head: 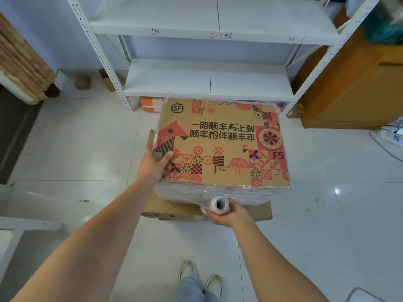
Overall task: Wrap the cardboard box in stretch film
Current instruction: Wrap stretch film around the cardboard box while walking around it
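A brown cardboard box [222, 144] printed with red and black patterns sits on top of a second, plainer box [174, 209] on the floor. Clear stretch film [187, 194] covers its near side and shows crinkled along the left and far edges. My left hand [156, 161] holds the box's left near corner, thumb lying on the top face and fingers down the side. My right hand [231, 213] grips a white roll of stretch film [219, 204], upright against the box's near side, its hollow core facing up.
A white metal shelving rack [207, 77] stands just behind the boxes, with an orange package [151, 104] under its lowest shelf. A wooden cabinet [357, 92] is at the right, cables [390, 136] beside it. A bundle of sticks [19, 62] lies far left. My feet [200, 277] stand on the tiled floor.
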### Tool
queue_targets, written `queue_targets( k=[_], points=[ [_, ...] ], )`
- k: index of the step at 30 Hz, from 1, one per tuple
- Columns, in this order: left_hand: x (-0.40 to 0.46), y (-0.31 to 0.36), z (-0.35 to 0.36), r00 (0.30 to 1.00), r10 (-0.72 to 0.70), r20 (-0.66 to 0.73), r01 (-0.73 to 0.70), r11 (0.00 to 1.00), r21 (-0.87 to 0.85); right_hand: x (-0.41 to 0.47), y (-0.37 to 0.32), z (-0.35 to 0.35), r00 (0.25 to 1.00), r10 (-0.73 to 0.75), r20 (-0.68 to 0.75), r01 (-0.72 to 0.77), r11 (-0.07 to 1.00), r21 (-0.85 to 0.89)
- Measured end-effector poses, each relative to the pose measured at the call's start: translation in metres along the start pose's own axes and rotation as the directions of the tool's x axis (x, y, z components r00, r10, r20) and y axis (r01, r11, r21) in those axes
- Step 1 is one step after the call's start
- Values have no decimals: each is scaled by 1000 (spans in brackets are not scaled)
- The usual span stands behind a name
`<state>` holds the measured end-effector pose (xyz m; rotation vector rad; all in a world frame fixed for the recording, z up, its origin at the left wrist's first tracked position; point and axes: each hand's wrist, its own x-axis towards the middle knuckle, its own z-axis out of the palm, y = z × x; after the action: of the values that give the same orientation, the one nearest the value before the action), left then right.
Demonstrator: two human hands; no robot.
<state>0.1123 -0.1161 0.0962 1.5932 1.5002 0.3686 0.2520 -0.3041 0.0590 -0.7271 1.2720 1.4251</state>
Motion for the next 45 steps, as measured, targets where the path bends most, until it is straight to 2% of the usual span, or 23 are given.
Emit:
queue_targets(
  k=[1, 2, 3, 4, 5, 6, 7, 8, 10, 13, 16, 18, 21, 23, 25, 33, 39, 42, 45],
  points=[
    [0, 0, -1, 996, 57, -61, -48, 989, 141, 4, 2, -5, 1000, 2, 15, -2, 1000, 15],
    [0, 1, -2, 978, 179, -104, -137, 935, 326, 8, 3, -8, 1000, -8, 25, 8, 1000, 19],
    [-1, 3, -2, 936, 343, -76, -261, 823, 504, 11, 3, -10, 999, -27, 17, 27, 1000, 7],
    [-2, 7, -2, 872, 488, 42, -402, 663, 631, 13, 4, -9, 999, -52, 5, 52, 999, -5],
    [-2, 11, -1, 803, 559, 208, -525, 496, 692, 12, 4, -8, 999, -51, -9, 51, 999, 1],
    [-4, 16, 0, 752, 560, 347, -602, 370, 708, 11, 4, -6, 999, -39, -24, 39, 999, 24],
    [-6, 20, 2, 741, 528, 414, -627, 322, 710, 9, 4, -4, 998, -38, -40, 39, 999, 29],
    [-8, 23, 5, 762, 496, 416, -613, 346, 710, 9, 3, -1, 998, -34, -50, 36, 999, 23],
    [-14, 29, 12, 819, 459, 345, -550, 455, 701, 9, 3, 2, 997, -19, -72, 21, 1000, 22],
    [-25, 44, 31, 892, 380, 246, -429, 536, 727, 12, 0, 2, 995, 65, -81, -57, 994, 89],
    [-28, 58, 50, 941, 283, 185, -314, 526, 791, 11, -9, -4, 990, 136, -42, -125, 971, 202],
    [-28, 56, 58, 949, 273, 155, -278, 503, 819, 11, -14, -8, 991, 128, -43, -118, 977, 175],
    [-27, 40, 64, 923, 355, 150, -336, 554, 762, 8, -16, -11, 996, 91, -25, -90, 995, 36],
    [-22, 32, 66, 864, 430, 263, -482, 556, 677, 1, -17, -10, 997, 77, -1, -77, 994, -74],
    [-17, 31, 65, 831, 435, 347, -547, 527, 650, -5, -26, -11, 998, 53, 29, -50, 994, -100],
    [-16, 30, 66, 841, 434, 324, -528, 524, 668, 21, -55, -15, 995, 100, -3, -100, 993, -59],
    [-16, 30, 67, 835, 455, 309, -532, 525, 664, 25, -50, -23, 993, 116, 5, -113, 980, -162],
    [-16, 27, 67, 833, 460, 308, -534, 521, 666, 17, -54, -29, 984, 169, -60, -178, 967, -185],
    [-16, 27, 67, 830, 465, 307, -536, 518, 667, 15, -63, -36, 974, 221, -52, -227, 953, -202]
  ],
)
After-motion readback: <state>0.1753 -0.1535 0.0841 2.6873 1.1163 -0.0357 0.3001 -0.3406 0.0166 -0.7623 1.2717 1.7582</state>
